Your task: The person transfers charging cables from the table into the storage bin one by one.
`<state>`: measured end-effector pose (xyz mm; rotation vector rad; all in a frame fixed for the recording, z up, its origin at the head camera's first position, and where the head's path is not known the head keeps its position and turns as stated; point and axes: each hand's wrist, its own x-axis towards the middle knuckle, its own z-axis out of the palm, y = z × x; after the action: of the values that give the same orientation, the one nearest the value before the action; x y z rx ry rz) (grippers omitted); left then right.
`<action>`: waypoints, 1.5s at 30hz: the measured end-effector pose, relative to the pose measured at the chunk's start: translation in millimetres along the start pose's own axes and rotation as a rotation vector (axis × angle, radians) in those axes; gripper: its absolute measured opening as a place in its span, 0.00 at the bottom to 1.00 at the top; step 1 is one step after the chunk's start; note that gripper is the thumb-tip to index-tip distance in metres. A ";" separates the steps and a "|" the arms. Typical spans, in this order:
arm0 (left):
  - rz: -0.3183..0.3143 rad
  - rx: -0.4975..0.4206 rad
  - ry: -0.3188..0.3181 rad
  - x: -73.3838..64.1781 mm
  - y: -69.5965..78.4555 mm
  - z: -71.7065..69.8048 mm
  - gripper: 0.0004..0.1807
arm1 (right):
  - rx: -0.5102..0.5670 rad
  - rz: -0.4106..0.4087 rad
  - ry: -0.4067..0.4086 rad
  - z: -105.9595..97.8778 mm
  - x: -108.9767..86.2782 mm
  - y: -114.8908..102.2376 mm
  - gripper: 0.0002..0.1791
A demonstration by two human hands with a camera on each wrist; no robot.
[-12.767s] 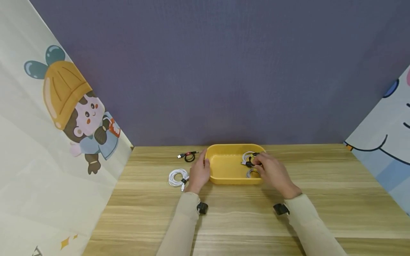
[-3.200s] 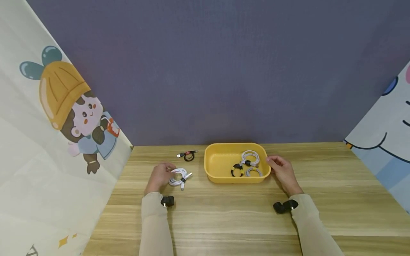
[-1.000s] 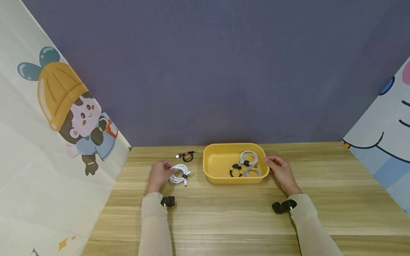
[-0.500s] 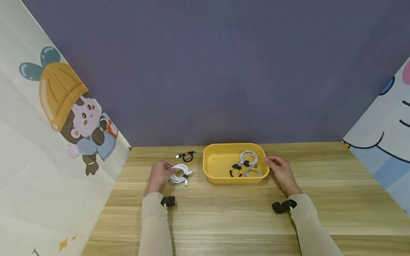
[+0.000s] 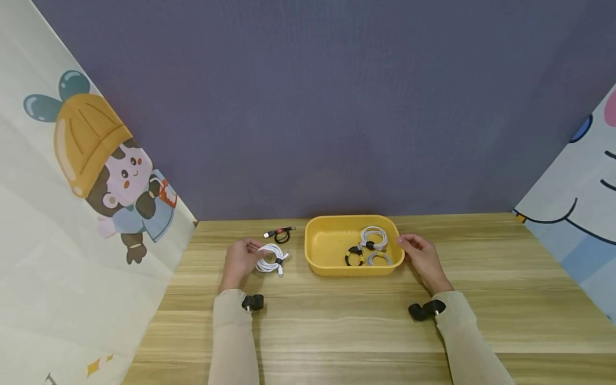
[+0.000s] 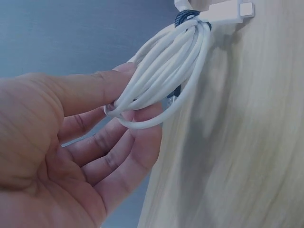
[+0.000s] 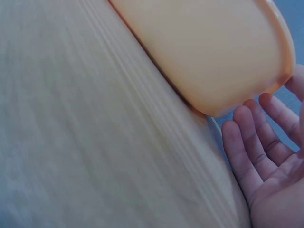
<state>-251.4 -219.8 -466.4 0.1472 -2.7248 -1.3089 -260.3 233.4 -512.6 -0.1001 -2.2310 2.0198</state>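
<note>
Jutting from the pinching left hand [image 5: 239,263]: white cable [image 6: 164,64]

Dk. partition [image 5: 327,107], my 12 o'clock; cartoon fig. [image 5: 101,167] on wht. panel [image 5: 48,240], 9 o'clock; 2nd printed panel [image 5: 577,230], 3 o'clock; wood tabletop [image 5: 346,326], 6 o'clock.

we are looking at a white cable [image 6: 164,71], wound into a coil of several loops. a dark strap [image 6: 187,18] is binding it, and its two ends are sticking out beside the strap. the left hand [image 5: 238,263] is pinching the coil at its opposite side; it is probably slanting just above the table [image 5: 337,331], though we are not seeing the gap well. near it, a yellow tray [image 5: 332,248] is sitting upright, holding three more coiled cables [image 5: 370,245] in its right half, and the right hand [image 5: 424,262] is gripping its right rim.
</note>
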 end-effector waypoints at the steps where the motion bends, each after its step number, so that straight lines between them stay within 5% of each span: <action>1: 0.000 0.000 -0.002 -0.3 0.7 0.1 0.09 | -0.005 0.003 0.002 -0.1 -0.1 0.4 0.28; 13: 0.015 -0.023 -0.009 -1.6 8.3 -2.1 0.09 | -0.033 -0.056 -0.012 -1.0 -0.8 -0.6 0.29; 45: 0.172 -0.160 0.196 3.4 26.4 3.2 0.09 | 0.006 -0.023 -0.016 -0.9 -2.4 -2.0 0.27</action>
<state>-256.2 -201.3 -447.6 0.0248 -2.4018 -1.3764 -257.7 233.7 -510.6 -0.0583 -2.2253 2.0222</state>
